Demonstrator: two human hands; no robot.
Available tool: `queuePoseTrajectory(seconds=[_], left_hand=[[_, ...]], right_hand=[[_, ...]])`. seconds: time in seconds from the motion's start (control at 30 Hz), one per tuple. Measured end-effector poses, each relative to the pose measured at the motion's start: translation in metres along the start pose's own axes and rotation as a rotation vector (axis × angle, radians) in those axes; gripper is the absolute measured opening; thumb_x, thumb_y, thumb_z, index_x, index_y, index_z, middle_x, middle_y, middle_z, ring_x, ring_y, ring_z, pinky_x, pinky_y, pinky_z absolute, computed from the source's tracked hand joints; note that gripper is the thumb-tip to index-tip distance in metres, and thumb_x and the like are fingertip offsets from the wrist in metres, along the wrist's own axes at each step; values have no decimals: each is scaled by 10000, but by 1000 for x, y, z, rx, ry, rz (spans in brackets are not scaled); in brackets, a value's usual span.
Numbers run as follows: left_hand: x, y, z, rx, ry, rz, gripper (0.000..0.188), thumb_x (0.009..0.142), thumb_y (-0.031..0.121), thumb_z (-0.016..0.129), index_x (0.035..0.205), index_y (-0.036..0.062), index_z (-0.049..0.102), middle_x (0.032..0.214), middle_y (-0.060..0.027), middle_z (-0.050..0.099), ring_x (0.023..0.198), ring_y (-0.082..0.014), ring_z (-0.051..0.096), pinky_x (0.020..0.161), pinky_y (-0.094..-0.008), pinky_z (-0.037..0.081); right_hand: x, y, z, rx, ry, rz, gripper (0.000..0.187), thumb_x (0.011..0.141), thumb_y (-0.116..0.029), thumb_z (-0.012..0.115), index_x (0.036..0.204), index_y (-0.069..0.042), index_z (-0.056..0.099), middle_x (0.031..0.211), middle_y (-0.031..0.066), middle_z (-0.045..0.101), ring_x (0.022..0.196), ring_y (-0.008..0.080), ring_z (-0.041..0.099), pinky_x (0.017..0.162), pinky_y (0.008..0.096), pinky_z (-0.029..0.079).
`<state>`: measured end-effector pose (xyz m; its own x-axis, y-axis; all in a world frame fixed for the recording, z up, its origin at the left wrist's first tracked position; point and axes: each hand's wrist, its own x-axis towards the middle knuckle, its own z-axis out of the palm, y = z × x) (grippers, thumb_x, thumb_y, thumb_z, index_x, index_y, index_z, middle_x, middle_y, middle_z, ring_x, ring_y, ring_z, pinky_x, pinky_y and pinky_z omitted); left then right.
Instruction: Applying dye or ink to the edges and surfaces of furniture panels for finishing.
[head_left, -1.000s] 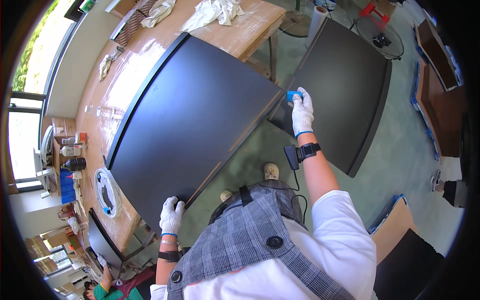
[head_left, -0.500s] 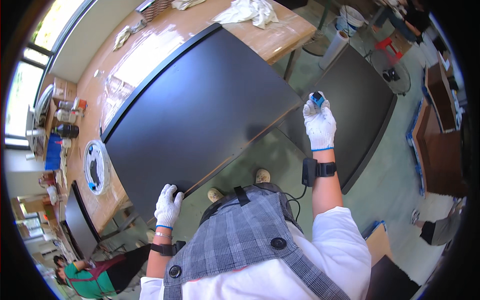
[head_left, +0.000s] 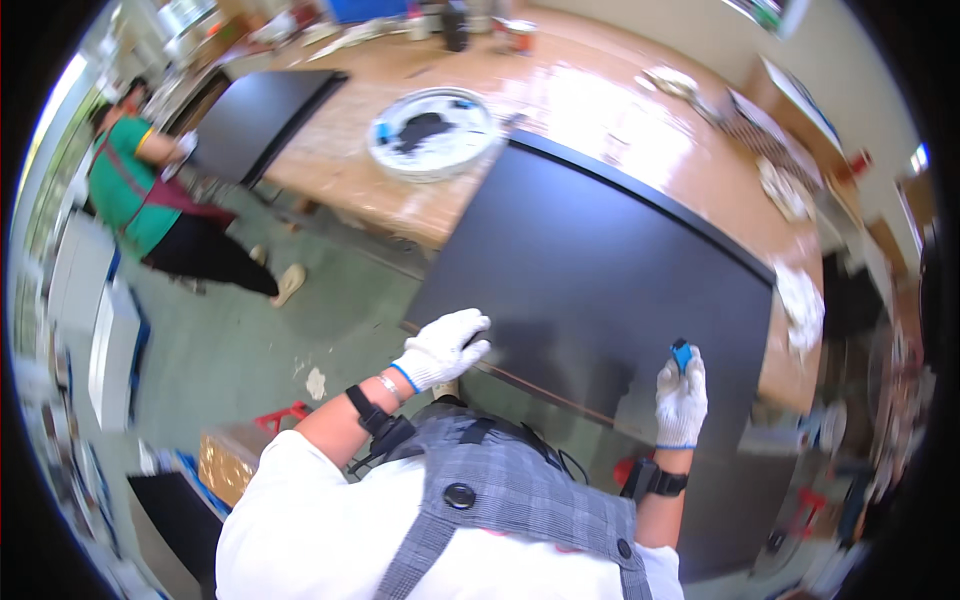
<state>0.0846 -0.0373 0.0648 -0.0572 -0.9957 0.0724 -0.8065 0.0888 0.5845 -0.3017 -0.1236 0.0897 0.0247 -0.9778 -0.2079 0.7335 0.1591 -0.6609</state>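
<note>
A large dark panel (head_left: 600, 270) lies partly over the table, with a raised strip along its far edge and a bare brown line on its near edge. My left hand (head_left: 447, 347), in a white knit glove, is at the panel's near left edge. Its fingers are stretched out and the thumb stands apart; whether it presses on the panel I cannot tell. My gloved right hand (head_left: 682, 405) pinches a small blue block (head_left: 682, 353), blackened earlier on one face, above the panel's right part. A round white tub (head_left: 432, 135) with a black smear and blue bits stands beyond the panel.
The brown table (head_left: 560, 60) bears white rags (head_left: 797, 305) on the right and a dark bottle (head_left: 454, 27). At the far left a co-worker (head_left: 150, 190) in green leans at another dark panel (head_left: 255, 115). A cardboard box (head_left: 240, 465) stands behind my left arm.
My view has swung left, bringing the tub and the co-worker nearer the middle. The right hand still grips the blue block; the left stays by the panel's near edge.
</note>
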Motion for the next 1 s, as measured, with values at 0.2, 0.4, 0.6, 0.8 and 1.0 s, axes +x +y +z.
queuePoseTrajectory(seconds=[0.2,0.4,0.6,0.8,1.0], left_hand=[[-26,-70,-57,-103,149,-193,356,886,319,606,1129,60,620,1186,-148,612,1108,-338,576,970,-405,460],[-68,-127,-83,-185,236,-406,377,908,334,563,1178,74,605,1206,-147,596,1117,-336,562,965,-411,456],[-129,-149,-121,-202,257,-697,408,925,347,527,1227,80,586,1267,-129,578,1166,-316,549,989,-408,443],[-167,-145,-107,-267,305,-928,432,942,403,506,1244,103,579,1262,-109,583,1152,-310,562,980,-401,454],[-173,-157,-96,-153,333,-782,400,929,411,505,1161,102,608,1179,-138,609,1138,-314,557,986,-392,443]], right_hand=[[43,86,114,-445,-107,44,421,921,-68,598,1306,25,453,1091,138,544,970,231,573,895,334,507],[93,177,188,-700,-198,31,453,950,-149,570,1319,60,410,1053,149,551,946,207,582,875,324,516],[147,277,234,-461,-211,186,376,957,-108,551,1273,64,439,1046,149,550,918,231,573,844,339,523],[175,317,236,-411,-326,394,315,948,-47,518,1220,109,481,1163,174,511,1098,256,512,954,357,512],[132,305,271,-619,-461,398,153,971,-32,499,1106,-19,570,997,28,553,881,134,541,812,286,514]])
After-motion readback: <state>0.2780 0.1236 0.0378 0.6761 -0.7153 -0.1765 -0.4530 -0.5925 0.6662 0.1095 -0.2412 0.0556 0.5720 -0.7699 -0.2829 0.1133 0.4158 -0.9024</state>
